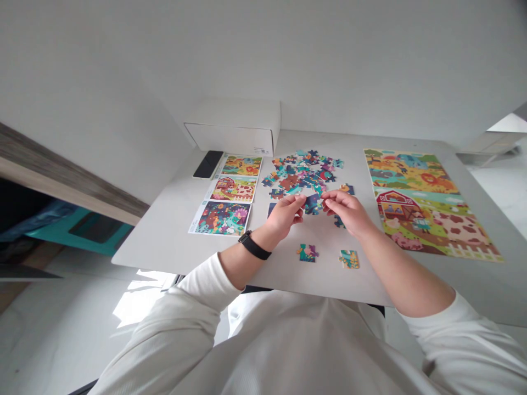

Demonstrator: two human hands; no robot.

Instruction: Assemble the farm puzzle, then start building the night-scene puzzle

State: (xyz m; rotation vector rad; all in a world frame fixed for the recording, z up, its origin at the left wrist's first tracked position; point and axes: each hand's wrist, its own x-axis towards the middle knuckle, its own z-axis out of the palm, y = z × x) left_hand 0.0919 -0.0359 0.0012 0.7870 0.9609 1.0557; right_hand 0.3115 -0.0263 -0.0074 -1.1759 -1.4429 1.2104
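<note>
A dark blue jigsaw puzzle piece (313,204) is between my two hands, just in front of the pile. On its left edge, my left hand (285,215), with a black watch strap (256,246) at the wrist, closes thumb and fingers. The fingertips of my right hand (346,209) are pinched at its right edge. Loose puzzle pieces (307,171) lie heaped beyond the hands. Nearer to me lie a purple and teal piece (308,253) and a teal and yellow piece (349,259). Other pieces are partly hidden by my hands.
Three small picture sheets (222,218) lie at left beside a black phone (208,164). Behind them stands a white box (230,137) against the wall. Assembled farm and safari pictures (432,219) cover the right side of the grey table (164,230).
</note>
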